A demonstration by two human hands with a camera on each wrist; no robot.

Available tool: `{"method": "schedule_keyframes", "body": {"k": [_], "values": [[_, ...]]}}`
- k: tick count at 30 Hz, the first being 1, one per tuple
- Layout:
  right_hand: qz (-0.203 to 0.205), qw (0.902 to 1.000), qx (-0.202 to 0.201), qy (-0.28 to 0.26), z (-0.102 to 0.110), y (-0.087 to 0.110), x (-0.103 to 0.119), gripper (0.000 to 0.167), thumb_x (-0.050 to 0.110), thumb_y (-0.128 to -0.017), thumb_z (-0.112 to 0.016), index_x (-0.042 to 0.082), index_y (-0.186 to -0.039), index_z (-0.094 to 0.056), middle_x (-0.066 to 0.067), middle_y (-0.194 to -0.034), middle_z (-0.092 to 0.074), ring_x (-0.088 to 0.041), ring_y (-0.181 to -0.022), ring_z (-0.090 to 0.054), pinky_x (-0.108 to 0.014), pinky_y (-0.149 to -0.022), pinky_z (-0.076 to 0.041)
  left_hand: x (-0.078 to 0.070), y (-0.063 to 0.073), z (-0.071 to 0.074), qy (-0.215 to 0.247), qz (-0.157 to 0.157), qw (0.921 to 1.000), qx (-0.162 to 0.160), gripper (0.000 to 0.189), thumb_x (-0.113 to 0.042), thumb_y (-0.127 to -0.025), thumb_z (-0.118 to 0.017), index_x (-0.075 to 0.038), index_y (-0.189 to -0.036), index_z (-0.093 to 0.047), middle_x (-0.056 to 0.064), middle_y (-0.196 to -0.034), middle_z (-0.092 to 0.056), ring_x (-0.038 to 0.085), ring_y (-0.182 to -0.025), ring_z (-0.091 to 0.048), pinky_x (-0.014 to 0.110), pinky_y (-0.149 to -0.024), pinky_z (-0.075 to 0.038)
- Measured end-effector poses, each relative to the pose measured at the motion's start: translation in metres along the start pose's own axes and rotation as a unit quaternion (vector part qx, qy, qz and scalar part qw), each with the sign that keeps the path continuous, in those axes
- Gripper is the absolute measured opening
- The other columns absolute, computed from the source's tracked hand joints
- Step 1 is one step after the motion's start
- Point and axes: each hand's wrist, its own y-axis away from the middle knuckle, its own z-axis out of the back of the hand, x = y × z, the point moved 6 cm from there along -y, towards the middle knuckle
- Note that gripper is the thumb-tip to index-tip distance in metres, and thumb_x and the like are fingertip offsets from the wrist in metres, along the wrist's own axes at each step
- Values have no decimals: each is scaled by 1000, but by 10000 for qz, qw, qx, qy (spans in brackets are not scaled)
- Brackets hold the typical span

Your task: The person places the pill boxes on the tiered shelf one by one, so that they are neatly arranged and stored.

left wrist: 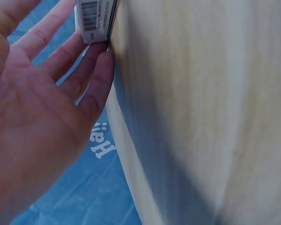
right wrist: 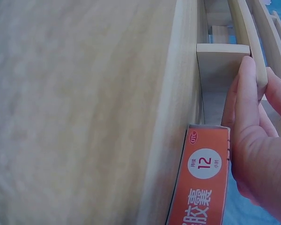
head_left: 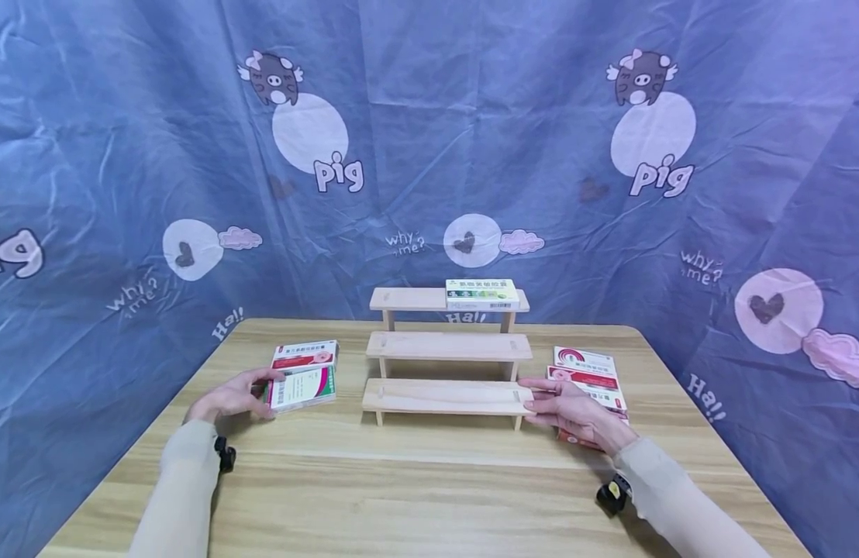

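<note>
My left hand (head_left: 232, 395) grips the left end of a white, green and magenta medicine box (head_left: 304, 387) on the left of the table. In the left wrist view, fingers lie around the barcoded end (left wrist: 96, 21) of that box; the thumb tip is out of frame. My right hand (head_left: 572, 411) pinches the right end of the lowest step of a three-tier wooden stand (head_left: 446, 396), with fingers above and below the board. An orange medicine box (right wrist: 203, 173) lies close beside this hand in the right wrist view.
On the stand's top step lies a green and white medicine box (head_left: 481, 294). Behind the left hand's box is a red and white one (head_left: 305, 354). Several red and white boxes (head_left: 588, 385) lie right of the stand, partly hidden by my hand. Blue curtains (head_left: 415, 139) surround the wooden table (head_left: 374, 504).
</note>
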Motion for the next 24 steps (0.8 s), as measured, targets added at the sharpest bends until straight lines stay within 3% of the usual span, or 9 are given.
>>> {"method": "schedule_keyframes", "body": {"k": [10,18,24], "values": [[64,10000,47,-2,1,2,0,56,-9,-94,-52,-6,-148,-35,-11,-116,-64,-20,-103,-67,-34,-94,-57,-4,-3,1,-262,-128,9995,-127,80,-11,-69,-84,-4,-140,-49,28,-138,-44,39,-120,-44,57,-103,-38],[83,9999,44,-61,1,2,-2,56,-10,-94,-52,-6,-147,-35,-11,-116,-63,-19,-101,-68,-32,-92,-58,-4,0,3,38,-65,9998,-157,78,-14,-70,-84,-2,-139,-50,30,-144,-41,44,-127,-42,62,-108,-34],[94,9999,-15,131,2,1,-2,58,-8,-94,-54,-6,-148,-34,-10,-118,-62,-19,-103,-67,-34,-94,-57,-7,0,4,296,-150,9993,-148,79,-13,-72,-84,3,-141,-48,28,-144,-45,40,-129,-45,55,-110,-39]]}}
